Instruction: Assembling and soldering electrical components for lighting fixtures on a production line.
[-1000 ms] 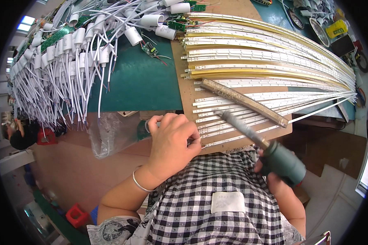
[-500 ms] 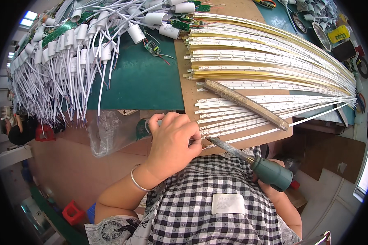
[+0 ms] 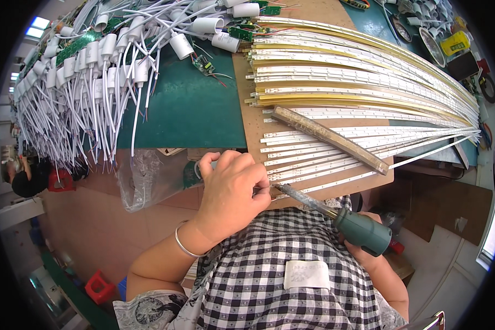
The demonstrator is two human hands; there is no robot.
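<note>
My right hand [image 3: 367, 248] is wrapped round the green handle of a soldering iron [image 3: 363, 231], mostly behind it. The iron's tip points left and reaches the ends of the nearest white LED strips [image 3: 344, 182], close to my left fingertips. My left hand [image 3: 234, 184] is closed in a pinch at the front left edge of a brown board [image 3: 253, 129]. What its thumb and finger hold is hidden. A worn metal bar [image 3: 330, 140] lies slantwise across the near strips. Further back, several more LED strips are stacked side by side.
White lamp sockets [image 3: 181, 45] with long wires and green circuit boards are heaped at the back left of the green table [image 3: 203, 110]. A clear plastic bag [image 3: 143, 184] hangs at its front edge. Metal rings [image 3: 433, 48] and a yellow container [image 3: 455, 43] stand at the back right.
The soldering iron and my right hand have shifted slightly left and up. My left hand keeps its pinch in nearly the same place.
</note>
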